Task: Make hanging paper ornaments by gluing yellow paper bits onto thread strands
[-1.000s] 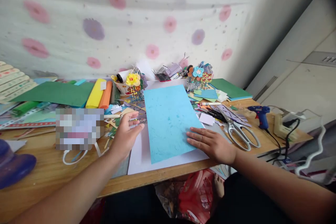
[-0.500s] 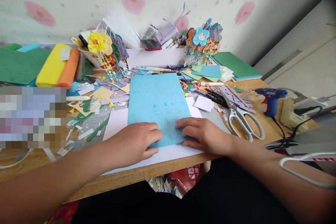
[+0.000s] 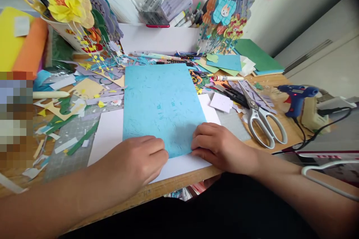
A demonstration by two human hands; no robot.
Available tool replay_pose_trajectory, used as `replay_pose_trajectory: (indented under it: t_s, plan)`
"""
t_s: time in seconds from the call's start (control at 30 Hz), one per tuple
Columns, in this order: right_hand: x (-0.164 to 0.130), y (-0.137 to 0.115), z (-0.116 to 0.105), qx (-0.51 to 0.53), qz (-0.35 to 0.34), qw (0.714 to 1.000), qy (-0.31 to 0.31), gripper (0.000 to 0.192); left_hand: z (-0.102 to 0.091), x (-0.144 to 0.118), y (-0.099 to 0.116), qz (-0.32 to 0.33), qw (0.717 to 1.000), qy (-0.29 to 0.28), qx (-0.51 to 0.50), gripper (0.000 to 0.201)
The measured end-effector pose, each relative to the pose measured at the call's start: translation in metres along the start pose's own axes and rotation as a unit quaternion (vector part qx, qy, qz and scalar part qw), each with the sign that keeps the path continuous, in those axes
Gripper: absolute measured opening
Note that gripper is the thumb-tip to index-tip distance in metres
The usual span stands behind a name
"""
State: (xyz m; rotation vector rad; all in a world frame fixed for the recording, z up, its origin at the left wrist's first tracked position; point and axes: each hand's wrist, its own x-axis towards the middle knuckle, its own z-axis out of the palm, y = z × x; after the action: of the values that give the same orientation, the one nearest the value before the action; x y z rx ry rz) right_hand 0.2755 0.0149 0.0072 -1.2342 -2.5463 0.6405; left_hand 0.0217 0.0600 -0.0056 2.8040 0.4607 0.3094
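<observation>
Since a second ago my left hand (image 3: 137,160) has come in from the scrap pile on the left and now rests on the near edge of the blue sheet (image 3: 162,106), and my view has dropped closer to the desk, so the wall is mostly out of sight. I see both hands at the bottom corners of that sheet: the left one lies knuckles up with its fingers curled loosely onto the near left corner, and my right hand (image 3: 221,147) does the same on the near right corner, fingers bent and pressing the paper. Whether either hand pinches the edge or only presses on it, I cannot tell. The blue sheet lies flat in the middle of the desk, long side running away from me, on top of a larger white sheet (image 3: 108,134) that shows on its left, right and near sides. The white sheet reaches the front edge of the wooden desk (image 3: 174,185). Just right of my right hand lie grey-handled scissors (image 3: 262,117), shut, and further right a blue glue gun (image 3: 295,95) with its cord trailing off. To the left of the blue sheet I see a litter of paper scraps (image 3: 84,95) over a grey cutting mat (image 3: 67,157). At the back stand a yellow paper flower (image 3: 68,3) and a cluster of paper ornaments (image 3: 226,16).
</observation>
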Motion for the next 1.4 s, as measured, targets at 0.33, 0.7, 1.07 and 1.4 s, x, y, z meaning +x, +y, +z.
replay_pose_trajectory:
  t_s: [0.33,0.7,1.07,1.4]
  plan:
    - [0.01,-0.003,-0.002,0.024,0.084,0.996,-0.019,0.021,-0.002,0.003,-0.01,0.007,0.998,-0.011,-0.063,0.042]
    - [0.021,-0.009,-0.006,-0.059,0.202,0.975,-0.072,0.022,0.004,-0.004,-0.013,-0.037,0.998,-0.031,-0.046,0.057]
    - [0.025,-0.011,-0.009,-0.102,0.154,0.976,-0.114,0.019,-0.001,0.0,-0.007,-0.072,0.994,-0.068,-0.055,0.058]
    - [0.027,-0.011,-0.009,-0.114,0.139,0.976,-0.12,0.02,0.006,-0.001,-0.011,-0.033,0.998,-0.056,-0.002,0.066]
